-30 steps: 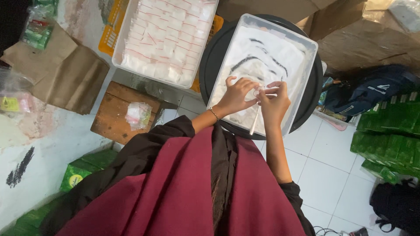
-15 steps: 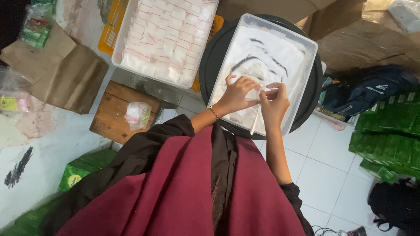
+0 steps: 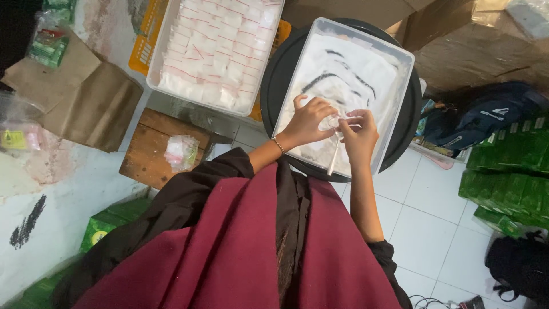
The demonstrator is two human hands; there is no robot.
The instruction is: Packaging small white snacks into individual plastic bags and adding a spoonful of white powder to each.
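My left hand (image 3: 309,121) and my right hand (image 3: 357,134) meet over a clear rectangular tub (image 3: 400,57) filled with white powder. Between the fingers of both hands is a small clear plastic bag (image 3: 334,122). My right hand also grips a thin white spoon (image 3: 333,159), whose handle points down toward me. The tub rests on a round black tray (image 3: 274,80). Dark streaks show where the powder has been scooped away.
A second clear tub (image 3: 157,86) packed with several small filled bags sits to the left on an orange crate (image 3: 143,54). A wooden stool (image 3: 143,157) holds a bundle of empty bags (image 3: 181,151). Cardboard boxes (image 3: 474,46), green packs (image 3: 509,183) and dark bags (image 3: 486,117) stand on the right.
Both hands stay over the tub of powder; the fingers shift slightly around the small bag. Nothing else has moved.
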